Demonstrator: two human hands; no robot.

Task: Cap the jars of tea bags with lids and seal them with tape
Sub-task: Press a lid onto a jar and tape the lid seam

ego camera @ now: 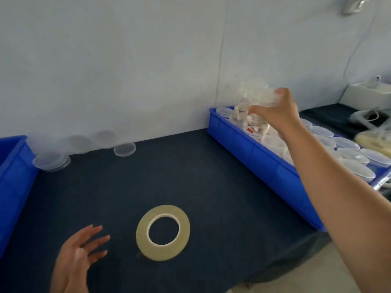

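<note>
Navy desk, matte, set against a pale wall with one vertical seam. Tape roll lies flat mid-desk, nothing touching it. Left hand sits over the near-left desk beside the roll, fingers spread, holding nothing. Right hand grips the top of a clear jar of tea bags, held above the far end of the right blue bin; jar is blurred. That bin holds rows of capped jars. Second blue bin at the left edge. Loose lids lie back-left along the wall, some leaning on it.
</note>
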